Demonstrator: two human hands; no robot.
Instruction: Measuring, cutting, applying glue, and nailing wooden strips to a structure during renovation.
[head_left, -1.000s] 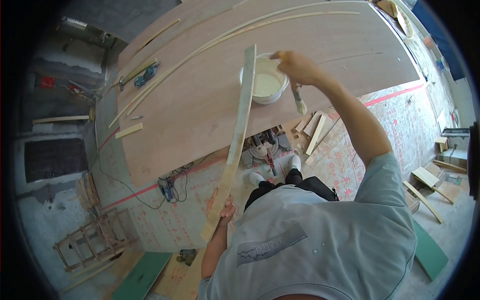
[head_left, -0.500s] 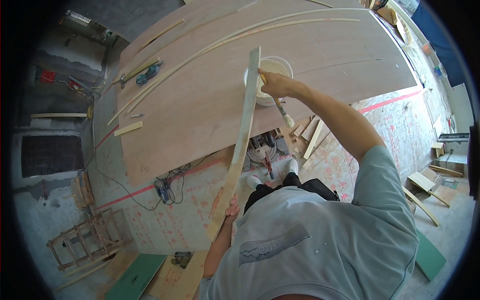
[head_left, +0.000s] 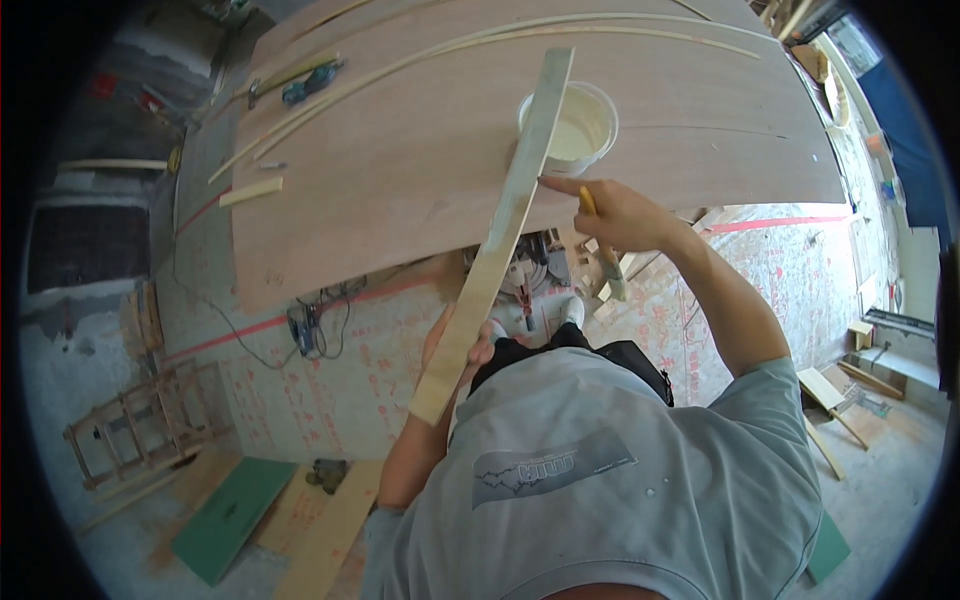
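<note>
A long flat wooden strip (head_left: pixel 480 290) slants up across the view from my body. Its far part is coated pale grey-white; its near end is bare wood. My left hand (head_left: pixel 484 350) grips the strip near that bare end, with its fingers partly hidden beneath. My right hand (head_left: pixel 622 215) is closed around a paintbrush (head_left: pixel 613 272), whose bristles hang down toward me. The index finger of that hand stretches out to the strip's right edge and seems to touch it. Behind the strip's far end stands a white bucket (head_left: pixel 612 130) of cream-coloured liquid, partly covered by the strip.
The bucket stands on a large plywood sheet (head_left: pixel 380 190). Thin wooden strips, a teal power tool (head_left: pixel 312 84) and a hammer (head_left: pixel 253 92) lie on it. Below its near edge are a saw machine (head_left: pixel 535 265), wood offcuts and a corded blue tool (head_left: pixel 303 330). Green boards (head_left: pixel 235 515) lie on the floor.
My right hand has come nearer to me along the strip, away from the bucket, with the brush still in it. The strip's far end has shifted right and up in the view.
</note>
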